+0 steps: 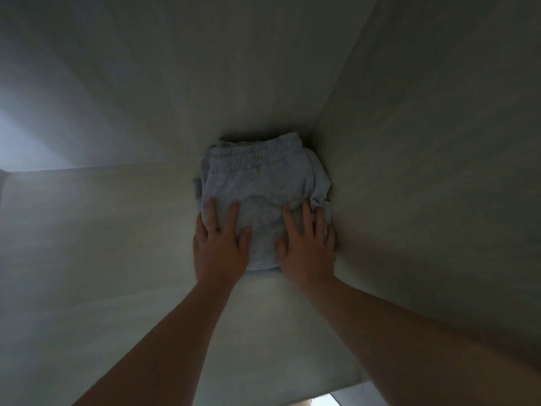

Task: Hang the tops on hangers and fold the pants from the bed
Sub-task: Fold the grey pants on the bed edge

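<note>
I'm seeing both grips lying flat on the folded pants (263, 183), light grey w/ the elastic waistband sitting at the far end from the fingertips. Left grip (219, 247) is resting on the near-left corner of the bundle, fingers (210, 213) straight and spread, nothing curling round the cloth. Right grip (307, 247) is pressing the near-right corner the same way, fingers (306, 213) apart and extended, thumb pointing in toward the left grip. Btwn the two grips a strip of fabric is showing. The pants are sitting on a pale shelf (117, 259), which is running under both forearms toward me. Just right of the right grip a side wall (439, 142) is rising; the bundle's right edge is looking very close to it, tho the light's dim and I'm not telling contact for sure. Beyond the fingertips, past the waistband, the back wall (175, 83) is closing off the space.
</note>
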### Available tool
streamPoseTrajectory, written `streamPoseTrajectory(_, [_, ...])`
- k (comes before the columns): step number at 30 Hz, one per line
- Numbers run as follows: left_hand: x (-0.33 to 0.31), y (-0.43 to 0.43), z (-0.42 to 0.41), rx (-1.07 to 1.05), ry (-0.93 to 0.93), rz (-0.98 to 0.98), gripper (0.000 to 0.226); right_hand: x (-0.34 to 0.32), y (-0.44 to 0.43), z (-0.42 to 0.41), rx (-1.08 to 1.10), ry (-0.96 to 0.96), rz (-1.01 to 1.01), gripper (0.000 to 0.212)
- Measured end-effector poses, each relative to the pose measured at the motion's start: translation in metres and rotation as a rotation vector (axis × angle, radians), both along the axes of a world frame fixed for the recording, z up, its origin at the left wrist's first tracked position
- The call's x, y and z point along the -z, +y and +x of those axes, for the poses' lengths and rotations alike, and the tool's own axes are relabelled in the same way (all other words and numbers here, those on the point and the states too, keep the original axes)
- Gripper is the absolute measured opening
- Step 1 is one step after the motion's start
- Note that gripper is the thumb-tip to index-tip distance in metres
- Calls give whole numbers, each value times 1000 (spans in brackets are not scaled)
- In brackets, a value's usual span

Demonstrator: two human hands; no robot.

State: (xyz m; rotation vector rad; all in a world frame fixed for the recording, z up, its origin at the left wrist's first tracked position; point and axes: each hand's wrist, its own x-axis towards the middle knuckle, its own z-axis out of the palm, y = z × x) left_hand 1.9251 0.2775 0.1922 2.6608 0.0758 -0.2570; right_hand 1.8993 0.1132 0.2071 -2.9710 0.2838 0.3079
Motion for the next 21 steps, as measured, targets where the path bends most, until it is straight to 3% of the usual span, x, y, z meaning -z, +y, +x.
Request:
streamPoseTrajectory(10, [11,1,1,29,44,94,67,16,-7,14,-47,75,-47,71])
streamPoseTrajectory(16, [3,4,-86,91,92,96,68,-1,-7,-55,-73,139,-58,66])
streamPoseTrajectory(21, [-1,13,-176,148,331,182,64,-14,-1,-126,-47,371,10,62])
